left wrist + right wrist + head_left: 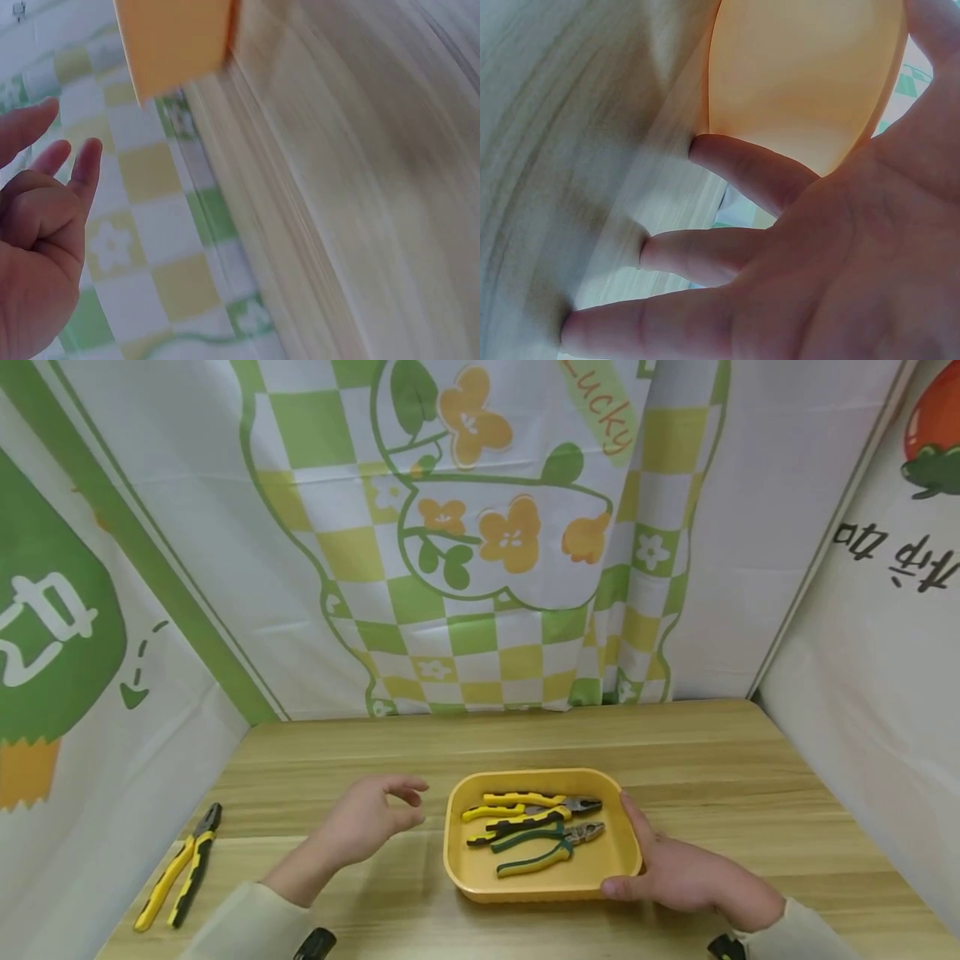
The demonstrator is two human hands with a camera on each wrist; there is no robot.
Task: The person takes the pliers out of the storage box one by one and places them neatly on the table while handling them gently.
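Note:
My right hand (678,870) rests against the right end of a yellow plastic bin (543,892), its thumb at the near corner and its index finger along the end wall. In the right wrist view its fingers (697,255) are straight and spread, with tips down on the table beside the bin wall (802,75). Yellow-and-black pliers (525,798) and green-and-yellow pliers (536,860) lie inside the bin. Left of it, my left hand (367,818) hovers with loosely bent fingers, holding nothing; the left wrist view shows the bin's edge (176,45) apart from its fingertips.
Another pair of yellow-and-black pliers (183,864) lies on the wooden table (360,743) at the far left, handles spread towards me. A checked, flowered curtain (480,635) hangs along the table's back edge. White printed cloth walls (885,693) stand on both sides.

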